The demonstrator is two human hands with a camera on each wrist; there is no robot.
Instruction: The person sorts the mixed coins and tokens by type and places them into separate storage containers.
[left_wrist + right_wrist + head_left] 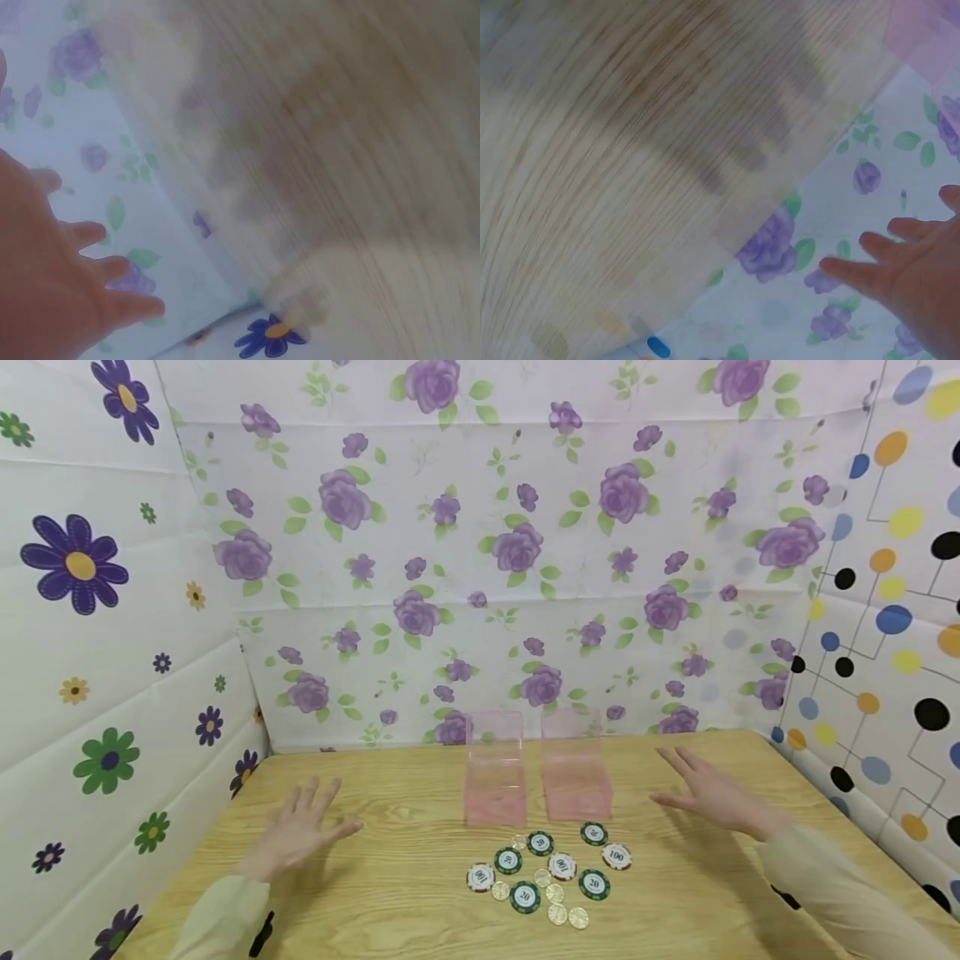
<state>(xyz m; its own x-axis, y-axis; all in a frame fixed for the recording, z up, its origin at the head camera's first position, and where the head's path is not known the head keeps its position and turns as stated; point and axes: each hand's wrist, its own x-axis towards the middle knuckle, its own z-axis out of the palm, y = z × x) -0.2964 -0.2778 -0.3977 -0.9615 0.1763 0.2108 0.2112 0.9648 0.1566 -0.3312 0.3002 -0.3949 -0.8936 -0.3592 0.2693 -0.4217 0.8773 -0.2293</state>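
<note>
My left hand (pixel 300 828) hovers over the left part of the table with its fingers spread, holding nothing. On the other side, my right hand (pixel 716 797) is held out with straight fingers, to the right of the pink boxes. Two see-through pink boxes, one on the left (pixel 495 806) and one on the right (pixel 577 797), stand side by side with their lids up. In front of them lie several poker chips, green ones (pixel 524 897) marked 20 and white ones (pixel 617 857) marked 100. Small gold coins (pixel 557 914) are scattered among the chips.
A wood-grain table (pixel 405 893) carries everything. Behind it hangs a cloth with purple roses (pixel 517 547). A flowered cloth (pixel 45 693) bounds the left side, and a dotted cloth (pixel 892 668) the right.
</note>
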